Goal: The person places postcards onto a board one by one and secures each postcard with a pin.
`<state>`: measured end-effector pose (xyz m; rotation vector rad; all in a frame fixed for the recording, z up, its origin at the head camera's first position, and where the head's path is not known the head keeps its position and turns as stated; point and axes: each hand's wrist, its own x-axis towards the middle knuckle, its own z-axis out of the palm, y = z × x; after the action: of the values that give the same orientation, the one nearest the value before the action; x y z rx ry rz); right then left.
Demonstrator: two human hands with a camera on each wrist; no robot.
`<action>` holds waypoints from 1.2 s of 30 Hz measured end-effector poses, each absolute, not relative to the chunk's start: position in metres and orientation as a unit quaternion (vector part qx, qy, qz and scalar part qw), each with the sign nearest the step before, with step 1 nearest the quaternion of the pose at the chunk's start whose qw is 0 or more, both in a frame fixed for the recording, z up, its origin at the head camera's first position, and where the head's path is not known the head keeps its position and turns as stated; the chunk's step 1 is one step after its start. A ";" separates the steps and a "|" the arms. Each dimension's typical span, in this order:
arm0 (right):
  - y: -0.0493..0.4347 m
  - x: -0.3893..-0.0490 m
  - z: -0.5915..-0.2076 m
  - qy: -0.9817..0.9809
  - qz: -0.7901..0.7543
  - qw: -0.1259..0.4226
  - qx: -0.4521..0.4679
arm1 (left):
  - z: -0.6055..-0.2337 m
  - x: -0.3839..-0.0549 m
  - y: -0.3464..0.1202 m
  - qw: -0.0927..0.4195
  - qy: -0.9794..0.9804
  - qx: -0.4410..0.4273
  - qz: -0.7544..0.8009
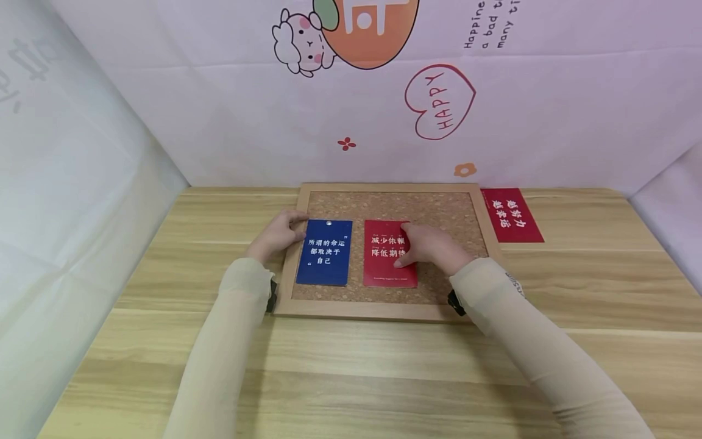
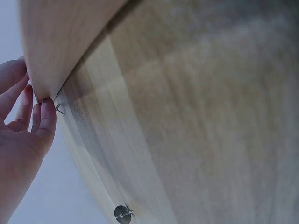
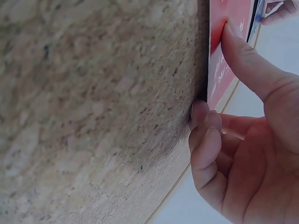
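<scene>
A cork board in a pale wood frame lies on the table. A blue card with white writing lies over its left part. My left hand is at the frame's left side, its thumb beside the blue card; in the left wrist view its fingertips hold the edge of the wood frame. To the right of the blue card is a red card. My right hand pinches its right edge. In the right wrist view, the thumb presses the card's face while fingertips reach behind its edge.
Another red card lies on the table, right of the board. Silver thumbtacks show near the frame in the left wrist view. A white printed cloth stands behind the board.
</scene>
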<state>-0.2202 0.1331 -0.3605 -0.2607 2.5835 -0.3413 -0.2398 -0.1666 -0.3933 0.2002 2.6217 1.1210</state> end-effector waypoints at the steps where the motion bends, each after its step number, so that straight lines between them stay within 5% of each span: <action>1: 0.133 -0.220 -0.360 0.953 -0.126 0.258 -0.096 | -0.394 -0.240 -0.167 0.141 0.908 0.070 0.389; 36: 0.132 -0.221 -0.361 0.942 -0.169 0.279 -0.082 | -0.390 -0.240 -0.166 0.148 0.907 0.076 0.386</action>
<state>-0.2213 0.1321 -0.3612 -0.2212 2.5271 -0.4534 -0.2402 -0.1664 -0.3904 0.2196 2.6085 1.1107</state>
